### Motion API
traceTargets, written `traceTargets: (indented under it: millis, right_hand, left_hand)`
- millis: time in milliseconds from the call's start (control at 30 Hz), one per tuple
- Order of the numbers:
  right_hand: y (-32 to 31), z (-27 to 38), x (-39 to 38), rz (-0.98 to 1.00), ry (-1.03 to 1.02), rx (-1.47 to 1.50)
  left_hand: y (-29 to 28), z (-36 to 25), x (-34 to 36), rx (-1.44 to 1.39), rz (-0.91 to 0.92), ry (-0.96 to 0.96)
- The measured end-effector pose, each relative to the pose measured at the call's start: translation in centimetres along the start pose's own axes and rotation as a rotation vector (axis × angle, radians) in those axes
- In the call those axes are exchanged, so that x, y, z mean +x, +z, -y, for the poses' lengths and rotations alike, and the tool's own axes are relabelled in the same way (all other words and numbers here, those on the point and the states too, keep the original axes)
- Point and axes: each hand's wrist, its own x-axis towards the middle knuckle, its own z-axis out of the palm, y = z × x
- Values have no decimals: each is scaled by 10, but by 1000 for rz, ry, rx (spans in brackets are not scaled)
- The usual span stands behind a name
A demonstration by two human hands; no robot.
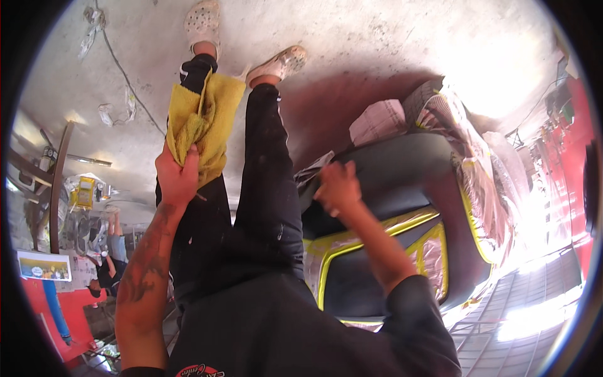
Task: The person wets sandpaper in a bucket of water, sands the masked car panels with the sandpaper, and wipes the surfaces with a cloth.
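My left hand point(178, 176) is closed on one edge of a yellow cloth point(213, 119), which hangs in folds in front of my left leg. My right hand point(339, 188) is held out beside a dark car point(402, 166). Its fingers look loosely bent and apart, slightly blurred, with nothing visible in them. Whether it touches the car's surface, I cannot tell. Yellow masking tape point(323, 270) runs round the window openings, and pinkish covering sheets point(496, 207) drape over the car's far right part.
My feet in light clogs point(203, 25) stand on a grey concrete floor point(358, 31). A thin cable point(119, 66) crosses it at the left. Further left are a brown frame point(61, 188), a yellow container point(82, 193) and another person point(111, 267). Crumpled paper point(379, 120) lies by the car.
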Motion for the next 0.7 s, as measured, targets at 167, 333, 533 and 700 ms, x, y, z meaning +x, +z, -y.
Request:
traceTargets:
  millis: [167,333,533,700]
  right_hand:
    - [-25,-34,-10,-96,215,-120]
    - [124,126,-42,-38,-94,-25]
    - [21,55,-27,-333,151,16]
    - [3,44,-39,-385,365,17]
  left_hand:
    - [-13,-6,0,56,19,72]
    - [-21,-8,8,75,52,43]
    - [-41,-5,12,154,32,117]
    - [-34,-9,16,169,82,75]
